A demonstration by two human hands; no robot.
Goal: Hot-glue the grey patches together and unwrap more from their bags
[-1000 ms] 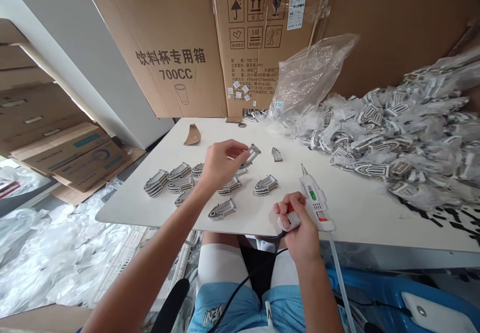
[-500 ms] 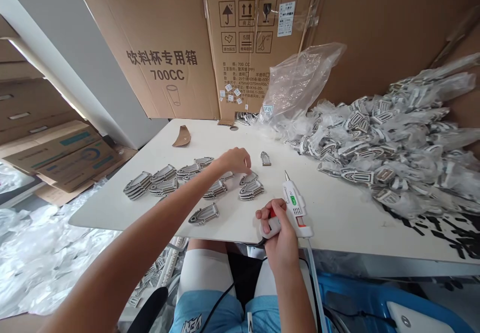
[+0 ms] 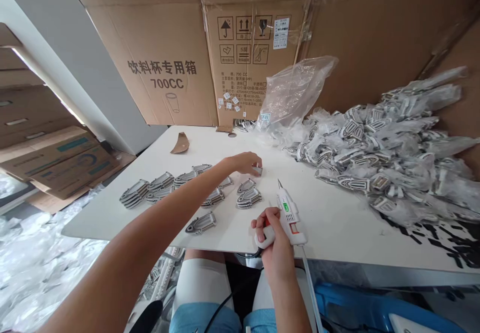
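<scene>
So the left hand (image 3: 245, 163) has its fingertips on a small grey piece (image 3: 258, 171) on the surface (image 3: 337, 223), can't tell if they're pinching it. Right hand (image 3: 273, 230), well apart, is wrapped round the glue gun (image 3: 288, 214). Stacked grey frames (image 3: 249, 198) sit between them and the edge; clear bags (image 3: 356, 145) on the right hold more.

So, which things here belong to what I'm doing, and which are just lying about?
In use:
white glue gun, in the right hand
small grey piece at the left hand's fingertips
stacked grey pointed frames

Probably just lying about:
curved brown cardboard scrap
empty-looking clear plastic bag
flat black pieces
</scene>
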